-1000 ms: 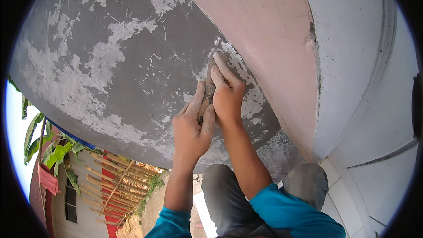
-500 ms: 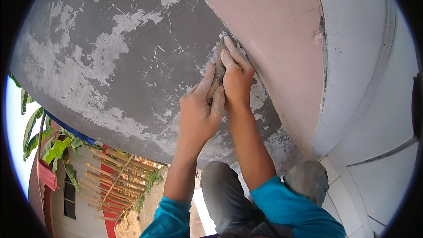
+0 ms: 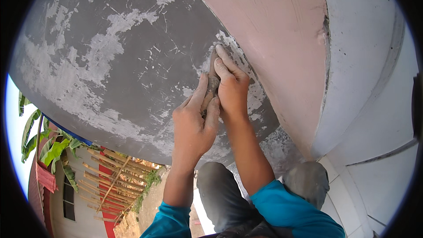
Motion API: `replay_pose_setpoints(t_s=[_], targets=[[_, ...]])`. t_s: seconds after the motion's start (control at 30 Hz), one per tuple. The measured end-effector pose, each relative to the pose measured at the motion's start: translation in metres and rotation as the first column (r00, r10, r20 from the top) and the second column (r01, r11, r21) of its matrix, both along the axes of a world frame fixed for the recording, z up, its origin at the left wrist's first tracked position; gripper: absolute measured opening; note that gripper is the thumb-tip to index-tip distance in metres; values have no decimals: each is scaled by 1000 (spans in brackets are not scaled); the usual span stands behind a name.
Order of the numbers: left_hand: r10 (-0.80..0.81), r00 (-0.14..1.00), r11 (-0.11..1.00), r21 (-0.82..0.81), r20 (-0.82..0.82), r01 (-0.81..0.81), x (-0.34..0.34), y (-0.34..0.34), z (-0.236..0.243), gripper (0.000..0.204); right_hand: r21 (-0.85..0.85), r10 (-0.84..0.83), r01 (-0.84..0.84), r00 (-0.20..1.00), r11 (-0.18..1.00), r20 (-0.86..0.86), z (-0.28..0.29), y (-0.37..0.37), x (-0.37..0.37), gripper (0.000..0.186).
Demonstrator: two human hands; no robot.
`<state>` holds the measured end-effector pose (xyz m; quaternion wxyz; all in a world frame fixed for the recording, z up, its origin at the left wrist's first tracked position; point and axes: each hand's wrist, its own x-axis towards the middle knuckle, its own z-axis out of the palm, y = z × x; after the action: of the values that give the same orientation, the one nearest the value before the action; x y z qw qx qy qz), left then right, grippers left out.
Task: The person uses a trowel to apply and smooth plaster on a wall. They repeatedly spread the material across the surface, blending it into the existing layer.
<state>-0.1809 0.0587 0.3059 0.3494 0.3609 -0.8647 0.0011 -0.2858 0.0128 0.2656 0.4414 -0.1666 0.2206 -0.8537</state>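
Note:
My left hand and my right hand, both coated in pale dust, are closed on a narrow grey-brown tool pressed to a curved grey plastered surface with scuffed whitish patches. My right hand sits higher, its fingers along the upper end; my left hand grips the lower part. Their fingers hide much of the tool, so I cannot make out its exact kind. The spot lies beside the edge of a pink band.
White panels curve down the right to white tiles. My bent knees are below my hands. At lower left are a bamboo rack, banana leaves and a house wall with a window.
Both hands and the tool moved up and to the right along the surface, then slid back down and left, still gripping.

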Motion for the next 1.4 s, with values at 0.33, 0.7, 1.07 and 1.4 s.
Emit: replay_pose_setpoints(t_s=[0.33, 0.7, 1.07, 1.4], targets=[[-50, 999, 999, -16, 4, 50, 0, 0, -2, 59, -58, -81, 80, 996, 995, -21, -4, 0, -2, 44], [-45, 997, 999, -17, -67, 44, -2, -6, -7, 60, -71, -128, 124, 989, 990, -67, 2, -4, -2, 40], [-38, 999, 999, -19, -6, 38, 5, -13, -3, 62, -21, -255, 255, 951, 967, -176, 0, -8, 9, 40], [-49, 938, 965, -228, 342, 133, 25, -33, 22, 66, -207, -38, 109, 946, 972, 321, 5, -10, 26, 40]])
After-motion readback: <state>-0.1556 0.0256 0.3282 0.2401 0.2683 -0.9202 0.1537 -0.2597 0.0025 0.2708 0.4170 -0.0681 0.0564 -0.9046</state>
